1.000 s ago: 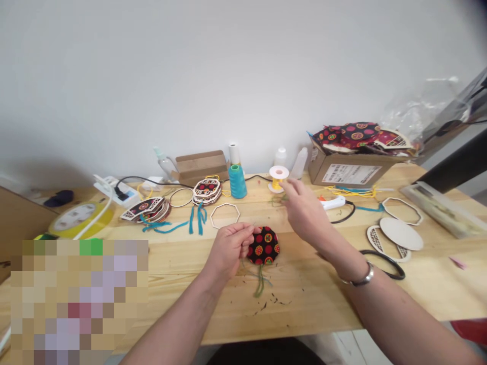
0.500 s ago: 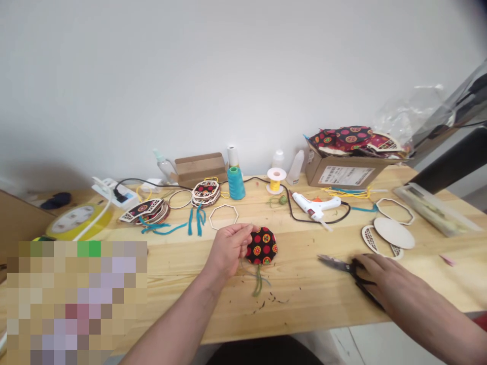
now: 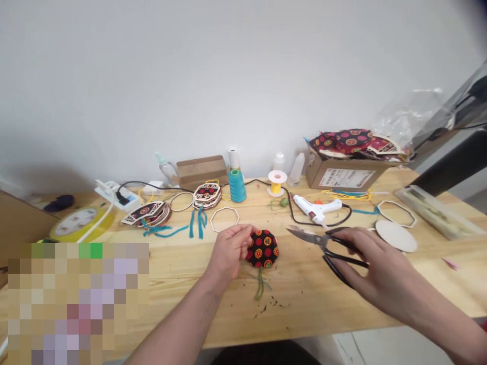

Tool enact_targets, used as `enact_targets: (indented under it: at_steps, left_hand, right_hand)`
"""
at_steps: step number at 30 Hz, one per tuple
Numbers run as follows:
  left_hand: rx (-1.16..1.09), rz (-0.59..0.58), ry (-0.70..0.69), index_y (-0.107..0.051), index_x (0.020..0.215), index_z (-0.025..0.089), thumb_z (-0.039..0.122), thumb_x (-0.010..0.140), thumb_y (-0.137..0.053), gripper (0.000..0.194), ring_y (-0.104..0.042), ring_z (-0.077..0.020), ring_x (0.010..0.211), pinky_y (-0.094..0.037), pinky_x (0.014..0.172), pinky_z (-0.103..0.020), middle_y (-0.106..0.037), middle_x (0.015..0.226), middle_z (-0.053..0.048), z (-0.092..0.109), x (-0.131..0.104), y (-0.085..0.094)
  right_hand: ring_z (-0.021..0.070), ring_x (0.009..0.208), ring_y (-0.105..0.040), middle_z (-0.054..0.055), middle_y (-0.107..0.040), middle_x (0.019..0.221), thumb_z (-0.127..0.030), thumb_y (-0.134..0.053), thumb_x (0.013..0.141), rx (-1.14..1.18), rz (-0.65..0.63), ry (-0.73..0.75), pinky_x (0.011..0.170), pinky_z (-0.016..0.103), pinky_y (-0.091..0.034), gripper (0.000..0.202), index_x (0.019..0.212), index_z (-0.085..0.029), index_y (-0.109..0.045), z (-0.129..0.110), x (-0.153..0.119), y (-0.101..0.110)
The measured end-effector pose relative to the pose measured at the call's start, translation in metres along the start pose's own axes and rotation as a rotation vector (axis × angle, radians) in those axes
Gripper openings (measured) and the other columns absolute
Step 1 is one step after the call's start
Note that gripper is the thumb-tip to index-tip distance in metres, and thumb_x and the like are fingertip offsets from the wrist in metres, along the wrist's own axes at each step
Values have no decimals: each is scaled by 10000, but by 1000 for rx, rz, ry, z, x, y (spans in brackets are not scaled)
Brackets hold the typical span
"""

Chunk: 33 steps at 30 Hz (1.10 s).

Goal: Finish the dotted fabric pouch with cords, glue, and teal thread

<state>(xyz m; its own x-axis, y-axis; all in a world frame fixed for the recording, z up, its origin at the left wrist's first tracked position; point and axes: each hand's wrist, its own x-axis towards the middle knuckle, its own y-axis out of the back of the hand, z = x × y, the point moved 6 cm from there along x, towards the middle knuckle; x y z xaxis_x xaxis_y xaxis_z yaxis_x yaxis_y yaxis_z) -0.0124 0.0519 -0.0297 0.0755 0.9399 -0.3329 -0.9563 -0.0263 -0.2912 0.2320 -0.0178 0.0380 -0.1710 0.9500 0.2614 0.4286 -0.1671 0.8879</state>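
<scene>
Scissors (image 3: pixel 318 239) sit in the right hand (image 3: pixel 382 274), its thumb and fingers wrapped about the handles, which stand apart; how far the blades are parted is hard to tell. The tips point toward the left hand (image 3: pixel 228 251), well short of it. That hand pinches thumb against forefinger at the near upper edge of a patterned fabric disc (image 3: pixel 265 249), the piece being worked on, just beside it and between the two hands. A green cord (image 3: pixel 259 286) trails from the disc's lower edge onto the worktop (image 3: pixel 182 299). Any fine thread between the left fingertips is too small to make out.

The step in hand looks like readying for a snip, with the disc steadied on one side and the blades not yet at it. A clean cut would call for the tips close to the pinched edge, clear of the fingertips and the fabric, with the left hand keeping still.

Beyond the right hand lie a glue gun (image 3: pixel 318 209) and a pale oval board (image 3: pixel 396 236); beyond the left stands a blue thread spool (image 3: pixel 238 186).
</scene>
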Motion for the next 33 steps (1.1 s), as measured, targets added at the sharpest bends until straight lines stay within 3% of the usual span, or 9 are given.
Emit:
enact_targets:
  at_steps: [3, 5, 7, 9, 13, 21, 33]
  left_hand:
    - [1, 3, -10, -648, 700, 104, 373, 606, -735, 298, -241, -6, 353, -109, 362, -157, -388, 426, 76, -2, 1, 1]
    - [0, 1, -24, -641, 689, 110, 376, 628, -720, 284, -239, -9, 353, -109, 363, -161, -389, 426, 78, -3, 2, 2]
    - [-5, 1, -28, -633, 683, 113, 381, 648, -704, 279, -243, -13, 355, -111, 366, -165, -396, 428, 76, -3, 3, 2]
    - [-14, 11, -26, -630, 691, 116, 383, 656, -697, 277, -244, -14, 356, -112, 369, -166, -389, 426, 79, -2, 3, 2]
    - [-28, 69, -30, -630, 706, 122, 371, 639, -714, 271, -245, -13, 359, -116, 376, -162, -362, 424, 92, 1, 2, 3]
    - [-81, 118, -70, -612, 712, 123, 367, 631, -725, 281, -230, -10, 353, -130, 378, -150, -320, 401, 108, 1, 3, 6]
    - [-3, 64, -80, -632, 657, 118, 343, 657, -696, 234, -228, -5, 372, -133, 376, -152, -390, 441, 76, -3, 0, -2]
  right_hand:
    - [173, 738, -572, 66, -616, 874, -374, -540, 788, 263, -176, -73, 641, 277, -462, 274, 987, -187, -552, -22, 34, -19]
    - [134, 653, -513, 21, -569, 747, -414, -620, 720, 497, -384, -87, 565, 234, -420, 309, 882, -158, -560, -39, 51, -37]
    - [108, 627, -461, -3, -524, 715, -452, -670, 664, 707, -555, -88, 527, 207, -373, 383, 854, -141, -554, -51, 60, -52]
    - [93, 615, -424, -12, -490, 704, -490, -654, 675, 814, -634, -73, 512, 196, -338, 416, 859, -130, -557, -56, 65, -59]
    - [81, 547, -379, -32, -402, 622, -557, -520, 772, 808, -697, -78, 475, 197, -318, 448, 847, -116, -559, -46, 65, -67]
    - [68, 480, -343, -49, -321, 555, -563, -483, 787, 696, -832, -99, 405, 180, -287, 434, 629, -165, -413, -32, 56, -76]
    - [57, 480, -206, -52, -236, 551, -555, -500, 778, 644, -811, -82, 400, 208, -139, 464, 574, -173, -336, -38, 56, -88]
